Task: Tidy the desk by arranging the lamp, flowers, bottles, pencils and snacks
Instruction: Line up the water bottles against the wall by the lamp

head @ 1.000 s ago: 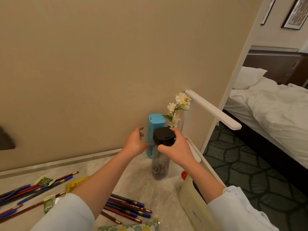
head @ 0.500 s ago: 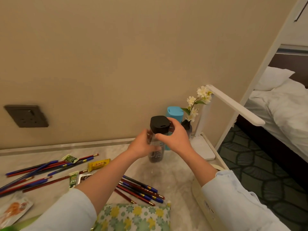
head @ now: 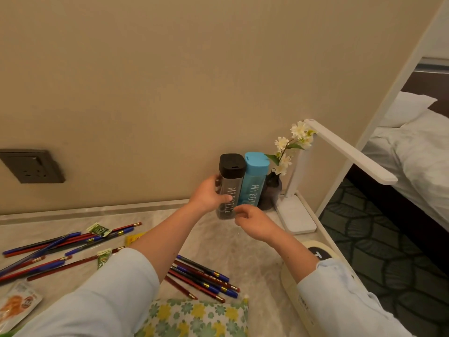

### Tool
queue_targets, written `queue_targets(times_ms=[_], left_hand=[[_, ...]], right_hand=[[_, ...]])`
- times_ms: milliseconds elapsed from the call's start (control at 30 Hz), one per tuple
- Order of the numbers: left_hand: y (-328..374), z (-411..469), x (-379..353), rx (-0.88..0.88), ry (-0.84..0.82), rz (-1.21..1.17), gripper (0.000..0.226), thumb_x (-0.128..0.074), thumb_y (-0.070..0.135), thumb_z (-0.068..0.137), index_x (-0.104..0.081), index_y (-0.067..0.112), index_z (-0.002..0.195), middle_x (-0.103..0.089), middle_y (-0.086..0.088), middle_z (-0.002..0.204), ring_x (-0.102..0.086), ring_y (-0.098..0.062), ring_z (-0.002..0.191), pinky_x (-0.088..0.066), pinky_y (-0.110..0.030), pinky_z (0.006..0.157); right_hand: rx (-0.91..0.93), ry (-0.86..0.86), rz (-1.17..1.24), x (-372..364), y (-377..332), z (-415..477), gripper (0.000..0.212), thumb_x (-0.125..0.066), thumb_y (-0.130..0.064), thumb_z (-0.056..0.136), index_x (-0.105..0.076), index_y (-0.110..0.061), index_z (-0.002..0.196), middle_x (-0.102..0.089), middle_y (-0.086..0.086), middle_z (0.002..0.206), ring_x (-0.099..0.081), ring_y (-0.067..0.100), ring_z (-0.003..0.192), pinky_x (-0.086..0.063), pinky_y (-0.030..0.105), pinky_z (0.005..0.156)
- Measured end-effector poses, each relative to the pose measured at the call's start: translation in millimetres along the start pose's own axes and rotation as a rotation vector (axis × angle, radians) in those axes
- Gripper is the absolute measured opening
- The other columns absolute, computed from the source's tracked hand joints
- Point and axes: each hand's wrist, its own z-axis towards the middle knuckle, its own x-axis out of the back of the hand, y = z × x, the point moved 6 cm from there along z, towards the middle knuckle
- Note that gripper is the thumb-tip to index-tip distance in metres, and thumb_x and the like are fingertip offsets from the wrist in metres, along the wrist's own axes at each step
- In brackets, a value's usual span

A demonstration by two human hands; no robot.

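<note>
Black-capped bottle (head: 229,188) stands upright at 1 o'clock on the desk (head: 243,259), by the wall (head: 170,93), touching the blue bottle (head: 255,181) at its 3 o'clock. The left hand (head: 209,195) wraps its mid-body. The right hand (head: 254,222) hovers at its 5 o'clock, loosely curled, holding nothing. It looks rigid, smooth, light and tippy, so grip the flat sides low.

Left sleeve (head: 97,295) and right sleeve (head: 340,300): pale blue, plain soft fabric, loose fit, faint creases, cuffs sitting partway up forearms. Bare below cuffs, down to left hand (head: 209,195) and right hand (head: 255,224).
</note>
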Motion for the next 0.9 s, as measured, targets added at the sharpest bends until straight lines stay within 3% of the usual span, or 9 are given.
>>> queue_targets(times_ms=[233, 433, 600, 767, 900], left_hand=[[2, 8, -3, 0.001, -0.019, -0.044, 0.065, -0.073, 0.007, 0.08, -0.041, 0.008, 0.136, -0.055, -0.014, 0.13, -0.054, -0.029, 0.118, -0.045, -0.039, 0.099], [0, 5, -3, 0.015, -0.022, -0.035, 0.073, -0.077, 0.009, 0.076, -0.038, 0.009, 0.138, -0.055, -0.013, 0.131, -0.056, -0.028, 0.116, -0.045, -0.032, 0.092], [-5, -13, 14, 0.075, 0.006, -0.007, 0.091, -0.078, 0.021, 0.077, -0.022, 0.013, 0.149, -0.043, -0.011, 0.143, -0.05, -0.028, 0.124, -0.045, -0.042, 0.101], [-20, -59, 34, 0.091, 0.018, -0.009, 0.072, -0.075, 0.023, 0.081, -0.037, 0.018, 0.142, -0.052, -0.004, 0.133, -0.055, -0.019, 0.117, -0.048, -0.033, 0.095], [-45, -108, 45, 0.124, -0.014, -0.014, 0.057, -0.074, 0.023, 0.082, -0.048, 0.019, 0.133, -0.058, -0.001, 0.121, -0.06, -0.013, 0.1, -0.048, -0.027, 0.085]], right_hand=[[0.014, 0.026, 0.03, -2, 2, 8, 0.051, -0.049, -0.006, 0.091, -0.043, -0.013, 0.141, -0.049, 0.006, 0.143, -0.047, 0.02, 0.13, -0.039, 0.029, 0.103], [0.013, 0.027, 0.015, -8, 4, 7, 0.055, -0.052, -0.011, 0.091, -0.039, -0.017, 0.144, -0.046, 0.003, 0.146, -0.046, 0.02, 0.131, -0.038, 0.027, 0.098], [0.053, 0.024, 0.048, -15, -5, -6, 0.055, -0.056, -0.015, 0.09, -0.04, -0.017, 0.143, -0.048, 0.002, 0.143, -0.05, 0.02, 0.126, -0.043, 0.03, 0.101], [0.096, -0.056, 0.053, -46, -16, -26, 0.051, -0.064, -0.018, 0.088, -0.048, -0.016, 0.136, -0.057, 0.002, 0.128, -0.055, 0.013, 0.109, -0.047, 0.024, 0.088], [0.121, -0.132, 0.007, -76, -24, -42, 0.044, -0.065, -0.019, 0.085, -0.056, -0.017, 0.128, -0.063, 0.002, 0.117, -0.061, 0.015, 0.104, -0.05, 0.031, 0.095]])
